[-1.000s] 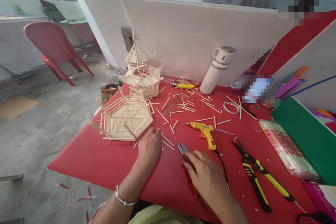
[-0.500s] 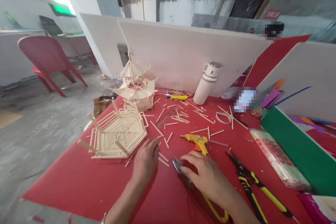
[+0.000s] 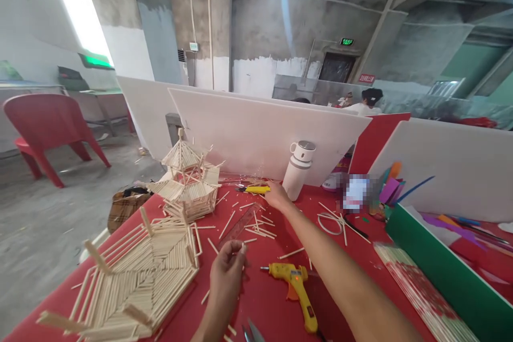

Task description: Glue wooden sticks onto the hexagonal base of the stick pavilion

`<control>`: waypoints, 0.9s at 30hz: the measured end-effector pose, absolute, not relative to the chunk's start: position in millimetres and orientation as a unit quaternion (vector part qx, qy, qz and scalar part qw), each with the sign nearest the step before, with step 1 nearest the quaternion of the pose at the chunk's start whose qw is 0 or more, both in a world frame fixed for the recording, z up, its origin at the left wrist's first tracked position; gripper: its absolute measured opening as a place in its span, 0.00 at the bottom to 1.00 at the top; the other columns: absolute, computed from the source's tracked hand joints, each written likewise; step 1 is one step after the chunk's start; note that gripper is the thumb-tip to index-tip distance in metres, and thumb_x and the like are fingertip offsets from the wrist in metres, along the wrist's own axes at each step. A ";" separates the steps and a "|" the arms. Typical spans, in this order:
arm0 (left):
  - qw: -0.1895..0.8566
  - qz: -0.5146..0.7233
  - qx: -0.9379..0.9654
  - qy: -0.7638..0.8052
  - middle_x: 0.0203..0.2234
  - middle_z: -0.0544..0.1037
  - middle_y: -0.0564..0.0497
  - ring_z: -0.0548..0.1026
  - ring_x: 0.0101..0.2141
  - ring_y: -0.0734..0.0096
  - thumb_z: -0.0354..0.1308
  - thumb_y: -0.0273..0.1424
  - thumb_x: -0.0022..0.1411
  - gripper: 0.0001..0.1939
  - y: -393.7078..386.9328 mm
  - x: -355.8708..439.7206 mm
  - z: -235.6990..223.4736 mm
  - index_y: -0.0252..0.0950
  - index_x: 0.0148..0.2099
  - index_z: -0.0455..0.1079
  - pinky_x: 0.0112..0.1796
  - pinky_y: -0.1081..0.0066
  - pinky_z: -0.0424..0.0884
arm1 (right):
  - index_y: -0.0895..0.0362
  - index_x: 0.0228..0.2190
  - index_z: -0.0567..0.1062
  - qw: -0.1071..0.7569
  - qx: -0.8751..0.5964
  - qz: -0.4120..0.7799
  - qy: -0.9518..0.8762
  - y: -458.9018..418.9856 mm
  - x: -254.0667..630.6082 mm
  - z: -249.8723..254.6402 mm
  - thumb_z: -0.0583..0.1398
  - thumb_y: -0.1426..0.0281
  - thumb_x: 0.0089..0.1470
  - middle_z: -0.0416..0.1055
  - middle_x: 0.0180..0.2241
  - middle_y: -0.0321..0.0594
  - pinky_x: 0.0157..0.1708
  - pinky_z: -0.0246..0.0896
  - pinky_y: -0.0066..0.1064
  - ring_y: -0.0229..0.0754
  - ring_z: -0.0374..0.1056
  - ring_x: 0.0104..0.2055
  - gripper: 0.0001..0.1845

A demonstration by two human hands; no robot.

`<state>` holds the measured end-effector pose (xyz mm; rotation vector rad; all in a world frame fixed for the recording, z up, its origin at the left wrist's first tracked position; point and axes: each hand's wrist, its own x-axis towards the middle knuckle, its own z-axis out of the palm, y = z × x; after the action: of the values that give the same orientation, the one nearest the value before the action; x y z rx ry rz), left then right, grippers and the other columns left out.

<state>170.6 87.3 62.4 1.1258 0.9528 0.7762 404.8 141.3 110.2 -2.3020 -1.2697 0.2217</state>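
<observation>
My left hand (image 3: 226, 270) is closed in a pinch above the red table. A small pale bit shows at its fingertips, too small to make out. Stretched far across the table, my right hand (image 3: 277, 196) has its fingers around the rear end of a yellow utility knife (image 3: 256, 189). Between my arms lies a yellow glue gun (image 3: 289, 275), nozzle to the left. The metal tips of a cutting tool (image 3: 253, 332) poke in at the bottom edge. To the left sits a hexagonal wooden-stick base (image 3: 152, 272) with upright posts, and behind it a stick pagoda model (image 3: 186, 187).
Loose sticks (image 3: 262, 224) and a clear ruler (image 3: 240, 224) lie mid-table. A white flask (image 3: 298, 171) stands beside my right hand. At right are a stick bundle (image 3: 420, 288) and a green box side (image 3: 441, 267). White boards (image 3: 256, 133) wall the back; a person (image 3: 371, 101) is beyond.
My right hand has left the pliers near the front and reached forward to the utility knife. My view has tilted up; the left hand stays pinched.
</observation>
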 end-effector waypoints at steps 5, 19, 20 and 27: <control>0.685 0.363 0.482 0.409 0.20 0.74 0.54 0.70 0.18 0.75 0.65 0.50 0.50 0.22 96.0 161.4 49.1 0.36 0.35 0.69 0.17 0.78 0.64 | 0.56 0.52 0.71 0.244 -0.865 0.076 -0.431 195.0 431.8 96.7 0.59 0.63 0.63 0.69 0.53 0.45 0.47 0.69 0.43 0.45 0.70 0.48 0.18; 0.694 0.376 0.432 0.435 0.19 0.73 0.54 0.64 0.18 0.79 0.65 0.52 0.51 0.24 95.3 162.5 39.1 0.36 0.36 0.70 0.19 0.79 0.59 | 0.56 0.52 0.71 0.339 -0.848 0.116 -0.390 251.2 452.8 46.3 0.59 0.63 0.63 0.69 0.52 0.45 0.47 0.69 0.43 0.45 0.70 0.48 0.18; 0.694 0.381 0.428 0.437 0.20 0.72 0.54 0.63 0.18 0.79 0.66 0.53 0.51 0.25 95.3 164.0 37.4 0.36 0.36 0.70 0.19 0.79 0.58 | 0.57 0.52 0.70 0.334 -0.837 0.137 -0.411 255.0 454.8 44.3 0.59 0.63 0.63 0.69 0.52 0.45 0.47 0.70 0.44 0.45 0.70 0.48 0.18; 0.663 0.418 0.429 0.449 0.20 0.68 0.55 0.64 0.21 0.79 0.70 0.52 0.45 0.25 94.4 171.7 29.4 0.35 0.32 0.72 0.22 0.80 0.60 | 0.57 0.51 0.71 0.212 -0.777 0.192 -0.561 274.6 469.9 52.3 0.60 0.62 0.62 0.69 0.52 0.44 0.47 0.69 0.44 0.47 0.70 0.49 0.19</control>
<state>171.7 94.4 29.4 0.9700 1.0150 0.9453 469.9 274.6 52.3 -2.1592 -1.5571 0.5339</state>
